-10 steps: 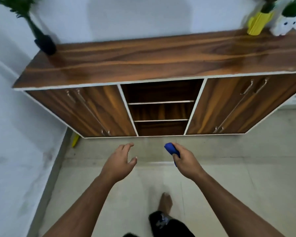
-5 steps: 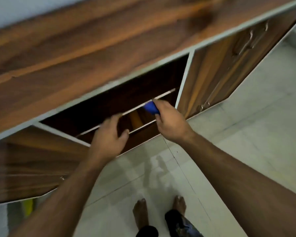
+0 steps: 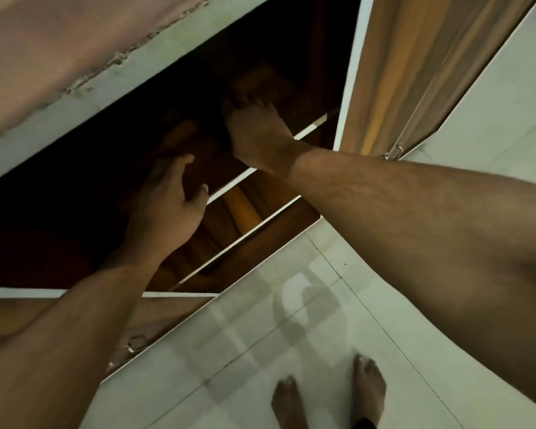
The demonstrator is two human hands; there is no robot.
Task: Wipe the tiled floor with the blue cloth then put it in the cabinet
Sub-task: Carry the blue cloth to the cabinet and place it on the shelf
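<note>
The wooden cabinet [image 3: 106, 88] fills the upper view, its middle compartment open and dark. My right hand [image 3: 257, 131] reaches into the top shelf space past the white shelf edge [image 3: 229, 184], knuckles up and fingers curled down. The blue cloth does not show; the hand and the dark cover that spot. My left hand [image 3: 167, 205] hovers at the compartment's mouth, just left of the same shelf edge, fingers apart and holding nothing.
The closed right door [image 3: 399, 72] with its metal handle [image 3: 393, 151] stands beside my right forearm. The left door's handle [image 3: 135, 343] is by my left forearm. Two lower shelves lie below. My bare feet [image 3: 369, 388] stand on the pale tiled floor [image 3: 291, 335].
I have leaned in closer to the cabinet. My right hand moved from the shelf front into the top shelf space, and the blue cloth went out of sight. My left hand stayed at the opening.
</note>
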